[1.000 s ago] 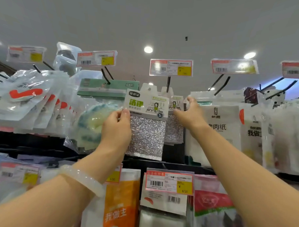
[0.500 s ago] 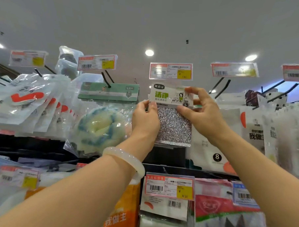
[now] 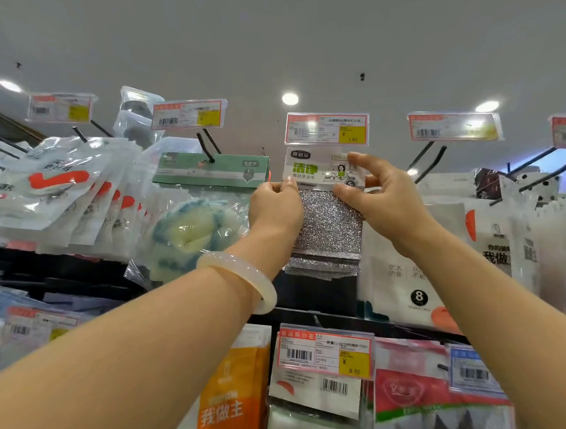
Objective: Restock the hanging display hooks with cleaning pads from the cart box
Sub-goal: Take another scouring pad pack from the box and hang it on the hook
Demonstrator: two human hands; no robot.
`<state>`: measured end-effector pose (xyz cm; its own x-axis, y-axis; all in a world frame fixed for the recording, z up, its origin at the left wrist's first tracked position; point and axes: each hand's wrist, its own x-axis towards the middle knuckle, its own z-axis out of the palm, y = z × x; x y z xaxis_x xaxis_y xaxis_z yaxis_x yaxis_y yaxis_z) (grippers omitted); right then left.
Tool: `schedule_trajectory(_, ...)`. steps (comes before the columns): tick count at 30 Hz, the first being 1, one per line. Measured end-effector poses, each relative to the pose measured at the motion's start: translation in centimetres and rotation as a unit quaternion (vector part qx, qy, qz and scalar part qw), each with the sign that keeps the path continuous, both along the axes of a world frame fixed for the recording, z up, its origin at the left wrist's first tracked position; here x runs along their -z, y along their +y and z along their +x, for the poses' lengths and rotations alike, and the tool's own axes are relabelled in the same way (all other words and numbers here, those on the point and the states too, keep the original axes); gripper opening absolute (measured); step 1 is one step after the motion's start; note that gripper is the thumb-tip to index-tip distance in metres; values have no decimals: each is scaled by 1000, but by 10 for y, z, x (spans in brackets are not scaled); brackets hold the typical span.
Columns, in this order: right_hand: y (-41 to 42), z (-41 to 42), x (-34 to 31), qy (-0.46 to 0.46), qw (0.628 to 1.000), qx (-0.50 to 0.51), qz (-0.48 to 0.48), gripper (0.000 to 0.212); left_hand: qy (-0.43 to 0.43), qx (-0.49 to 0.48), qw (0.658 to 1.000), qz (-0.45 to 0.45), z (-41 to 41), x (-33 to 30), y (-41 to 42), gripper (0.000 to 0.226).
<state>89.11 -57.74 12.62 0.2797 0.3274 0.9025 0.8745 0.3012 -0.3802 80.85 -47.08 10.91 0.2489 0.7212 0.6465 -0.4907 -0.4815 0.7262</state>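
At 9 o'clock hangs a row of white plastic packs with red marks. Next to them sits a clear bag with a blue and cream fluffy sponge under a green card top.

Our left hand, with a pale smooth bangle on the wrist, pinches the left edge of the shiny silver cleaning pad pack with a white and green paper top. A second ago this pack was lower and more to the left, and only our left hand held it. Now we have lifted it up toward 12 o'clock, right under the red and yellow price tag at the end of the hook. More silver pads peek out just behind and below it.

Our right hand was reaching past the pack before. Now it pinches the right side, with the finger on the top corner and the thumb lower down.

We think the hole in the paper top is almost lined up with the hook, but we cannot see the hook tip. Next we should slide the pack on. The cart box is not in view.
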Motion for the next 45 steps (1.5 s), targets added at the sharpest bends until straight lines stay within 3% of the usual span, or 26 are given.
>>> schedule_trajectory(19, 2, 0, -3, 47, 998, -49, 6, 60, -50, -23, 998, -32, -5, -3, -5, 37)
schedule_trajectory(25, 3, 2, 1, 49, 998, -50, -3, 60, -44, -34, 998, -37, -8, 3, -8, 30)
schedule_trajectory(29, 3, 9, 5, 88, 994, -55, -19, 58, -39, -21, 998, -48, -2, 4, -3, 38)
schedule_trajectory(34, 9, 12, 6, 79, 995, -37, -36, 58, -4, -11, 999, -44, 5, 6, 8, 29)
schedule_trajectory(36, 10, 14, 7, 53, 998, 4, -43, 59, 40, -18, 999, -18, 7, 8, 11, 26)
schedule_trajectory(40, 15, 20, 13, -12, 993, 90, -76, 68, 129, -77, 974, 169, 10, 19, 13, 78)
schedule_trajectory(42, 20, 24, 17, -34, 981, 163, -100, 76, 167, -105, 954, 224, 13, 22, 16, 82)
schedule_trajectory(45, 30, 26, 25, -73, 957, 248, -134, 84, 245, -130, 931, 237, 18, 24, 23, 87)
